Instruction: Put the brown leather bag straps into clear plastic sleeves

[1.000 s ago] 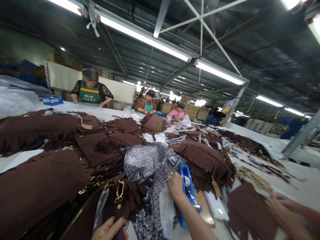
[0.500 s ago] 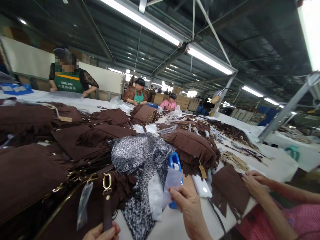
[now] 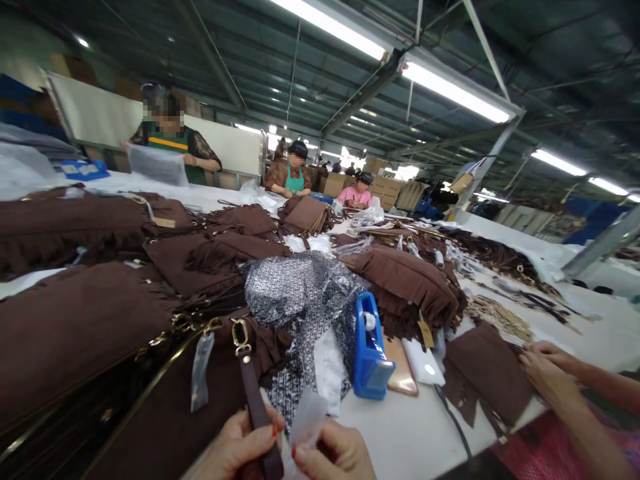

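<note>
My left hand (image 3: 240, 443) is closed around a dark brown strap (image 3: 256, 400) at the bottom middle. The strap runs up to a gold buckle (image 3: 241, 335) beside a brown fringed bag (image 3: 165, 400). Close by on the right, my right hand (image 3: 335, 453) pinches a small translucent plastic piece (image 3: 309, 417), held right against the strap. A plastic-wrapped gold clasp end (image 3: 201, 373) hangs on the bag. Just beyond my hands lies a black-and-white patterned sheet (image 3: 300, 293), crumpled, with white paper (image 3: 329, 370) on it.
A blue tape dispenser (image 3: 370, 353), a gold phone (image 3: 400, 367) and a white device (image 3: 423, 363) with a cable lie right of centre. Brown bags (image 3: 410, 280) cover much of the table. At right, a co-worker's hands (image 3: 547, 367) touch a brown piece; other people work across the table.
My right hand has moved down and left, away from in front of the tape dispenser, bringing the plastic piece to the strap. My left hand has come up and right with the strap.
</note>
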A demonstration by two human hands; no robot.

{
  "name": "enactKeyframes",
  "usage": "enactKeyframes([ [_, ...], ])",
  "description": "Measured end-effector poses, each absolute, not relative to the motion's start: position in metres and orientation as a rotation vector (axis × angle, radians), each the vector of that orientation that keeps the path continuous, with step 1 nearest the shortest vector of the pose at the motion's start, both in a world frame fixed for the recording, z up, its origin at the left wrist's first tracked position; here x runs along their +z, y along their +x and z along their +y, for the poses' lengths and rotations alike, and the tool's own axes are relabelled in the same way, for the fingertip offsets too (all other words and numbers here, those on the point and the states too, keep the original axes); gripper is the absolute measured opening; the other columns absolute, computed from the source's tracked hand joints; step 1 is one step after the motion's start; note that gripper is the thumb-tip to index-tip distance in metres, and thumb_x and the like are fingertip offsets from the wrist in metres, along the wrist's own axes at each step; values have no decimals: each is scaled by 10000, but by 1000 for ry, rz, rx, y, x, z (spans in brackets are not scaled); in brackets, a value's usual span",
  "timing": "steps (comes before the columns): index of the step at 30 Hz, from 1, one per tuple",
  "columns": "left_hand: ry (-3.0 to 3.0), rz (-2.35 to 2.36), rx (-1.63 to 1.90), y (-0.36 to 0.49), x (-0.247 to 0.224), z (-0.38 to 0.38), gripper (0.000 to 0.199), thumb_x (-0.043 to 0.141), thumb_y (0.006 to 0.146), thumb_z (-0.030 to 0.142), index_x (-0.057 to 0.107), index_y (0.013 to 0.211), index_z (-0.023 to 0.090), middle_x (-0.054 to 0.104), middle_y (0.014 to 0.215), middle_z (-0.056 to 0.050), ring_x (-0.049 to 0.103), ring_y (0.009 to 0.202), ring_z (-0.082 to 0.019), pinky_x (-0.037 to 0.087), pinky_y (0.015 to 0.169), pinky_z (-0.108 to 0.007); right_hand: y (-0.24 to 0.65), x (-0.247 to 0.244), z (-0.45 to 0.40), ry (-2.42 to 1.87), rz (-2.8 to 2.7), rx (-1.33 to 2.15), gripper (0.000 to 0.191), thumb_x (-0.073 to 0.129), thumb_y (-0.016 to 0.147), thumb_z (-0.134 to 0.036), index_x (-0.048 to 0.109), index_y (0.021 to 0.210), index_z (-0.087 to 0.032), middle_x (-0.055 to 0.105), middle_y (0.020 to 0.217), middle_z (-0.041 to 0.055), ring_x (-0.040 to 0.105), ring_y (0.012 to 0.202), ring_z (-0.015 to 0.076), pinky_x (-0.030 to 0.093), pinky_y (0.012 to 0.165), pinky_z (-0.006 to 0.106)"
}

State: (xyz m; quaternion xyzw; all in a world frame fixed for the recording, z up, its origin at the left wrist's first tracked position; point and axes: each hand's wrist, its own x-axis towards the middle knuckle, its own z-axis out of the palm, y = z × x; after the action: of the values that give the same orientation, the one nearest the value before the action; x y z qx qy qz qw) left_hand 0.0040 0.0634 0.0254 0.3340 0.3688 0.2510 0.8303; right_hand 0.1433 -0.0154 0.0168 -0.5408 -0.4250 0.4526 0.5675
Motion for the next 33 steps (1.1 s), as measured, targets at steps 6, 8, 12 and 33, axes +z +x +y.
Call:
enactKeyframes([
  [6, 682, 844, 515, 8, 24, 61, 314, 777, 445, 309, 544, 581, 149, 487, 457, 36, 376, 410, -63, 223, 424, -196, 126, -3, -8, -1195, -916, 1149, 397, 655, 606, -543, 671, 687, -155, 529, 549, -4, 427, 505, 117, 340, 494, 222],
  [8, 670, 837, 540, 7, 26, 60, 286, 768, 439, 284, 543, 552, 148, 502, 463, 27, 427, 452, -89, 274, 460, -211, 129, 5, -7, -1165, -876, 1210, 403, 685, 580, -521, 673, 733, -149, 551, 575, -2, 432, 509, 111, 342, 509, 222],
  [12, 704, 837, 554, 7, 26, 60, 274, 766, 412, 253, 546, 521, 132, 483, 460, 33, 418, 483, -94, 281, 506, -226, 132, 20, 1, -1219, -788, 1228, 385, 716, 563, -477, 685, 723, -128, 582, 588, 10, 452, 534, 112, 346, 531, 223],
  [33, 786, 790, 524, 14, 29, 52, 259, 778, 428, 255, 615, 568, 110, 536, 528, -6, 453, 550, -130, 330, 548, -249, 123, 12, -1, -1151, -688, 1129, 354, 769, 530, -405, 625, 738, -157, 607, 633, -6, 515, 585, 126, 392, 571, 230],
])
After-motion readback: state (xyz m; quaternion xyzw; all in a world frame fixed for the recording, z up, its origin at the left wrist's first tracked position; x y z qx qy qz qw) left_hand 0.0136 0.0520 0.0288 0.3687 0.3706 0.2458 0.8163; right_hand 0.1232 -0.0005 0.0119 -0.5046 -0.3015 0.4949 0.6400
